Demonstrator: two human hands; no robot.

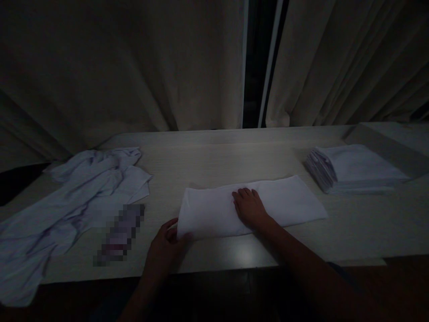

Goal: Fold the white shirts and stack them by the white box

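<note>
Where it lies folded long, white cloth [284,201] — smooth, flat, rectangular.

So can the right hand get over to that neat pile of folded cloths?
Probably yes. The right hand lies flat on the long folded cloth, and only bare table lies between it and the stack of folded cloths to its right. Nothing stands in the way.

no readable text, dim view, pixelated patch [119,234] perhaps hiding some
</note>
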